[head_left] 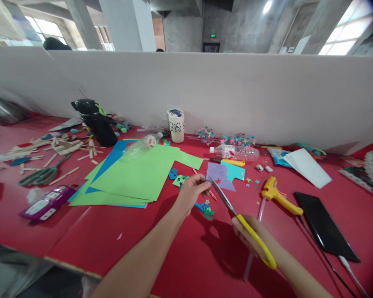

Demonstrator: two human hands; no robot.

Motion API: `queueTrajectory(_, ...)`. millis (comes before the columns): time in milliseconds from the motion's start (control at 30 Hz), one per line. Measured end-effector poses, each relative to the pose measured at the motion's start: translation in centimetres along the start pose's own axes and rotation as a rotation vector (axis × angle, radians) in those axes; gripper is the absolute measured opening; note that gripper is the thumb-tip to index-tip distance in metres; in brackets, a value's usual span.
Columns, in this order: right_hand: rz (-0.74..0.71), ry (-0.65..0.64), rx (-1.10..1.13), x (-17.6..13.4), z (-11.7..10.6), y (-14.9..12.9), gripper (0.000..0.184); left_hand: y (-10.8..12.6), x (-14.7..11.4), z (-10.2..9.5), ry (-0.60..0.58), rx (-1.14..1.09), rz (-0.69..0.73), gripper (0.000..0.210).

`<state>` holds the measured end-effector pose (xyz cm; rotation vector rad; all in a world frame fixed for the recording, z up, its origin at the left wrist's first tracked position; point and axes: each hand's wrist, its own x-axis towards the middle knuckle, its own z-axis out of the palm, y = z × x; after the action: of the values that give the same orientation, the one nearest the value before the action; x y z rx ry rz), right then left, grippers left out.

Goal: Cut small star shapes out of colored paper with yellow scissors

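My right hand (247, 231) grips a pair of scissors (255, 239) with yellow handles, its blades pointing up and left. The blade tips reach the fingertips of my left hand (194, 189). That hand is closed in a pinch, and whatever it holds is too small to make out. Behind the blades lie a purple paper piece (220, 176) and a light blue paper piece (234, 169). Small cut stars (207, 210) in blue and green lie just below my left hand. A pink pencil-like stick (213, 195) is partly hidden by my fingers.
Green paper sheets (133, 174) cover the left middle of the red table. To the right are a yellow glue gun (272, 192) and a black tablet (325, 225) with cables. Plastic bottles (236, 152), a white cup (176, 126) and a black flask (98, 124) stand or lie farther back.
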<state>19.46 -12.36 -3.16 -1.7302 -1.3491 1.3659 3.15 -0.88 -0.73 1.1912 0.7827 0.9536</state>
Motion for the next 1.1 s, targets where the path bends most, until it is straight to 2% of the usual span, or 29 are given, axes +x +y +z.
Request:
queueTrajectory(333, -0.009, -0.024, -0.044, 0.0, -0.2, -0.2, 0.048, 0.2, -0.1, 0.2, 0.006, -0.064, -0.037, 0.013)
queueTrajectory(833, 0.034, 0.007, 0.080, -0.3, 0.3, -0.4, 0.046, 0.6, -0.1, 0.0, 0.003, -0.113, -0.020, 0.009)
queueTrajectory(933, 0.059, -0.021, 0.095, -0.5, 0.0, -0.5, 0.050, 0.5, 0.0, -0.2, -0.009, -0.151, -0.044, 0.010)
queueTrajectory(1100, -0.004, -0.123, 0.110, -0.6, -0.8, -0.5, 0.053, 0.2, 0.3, -1.0, -0.088, -0.182, -0.093, 0.009)
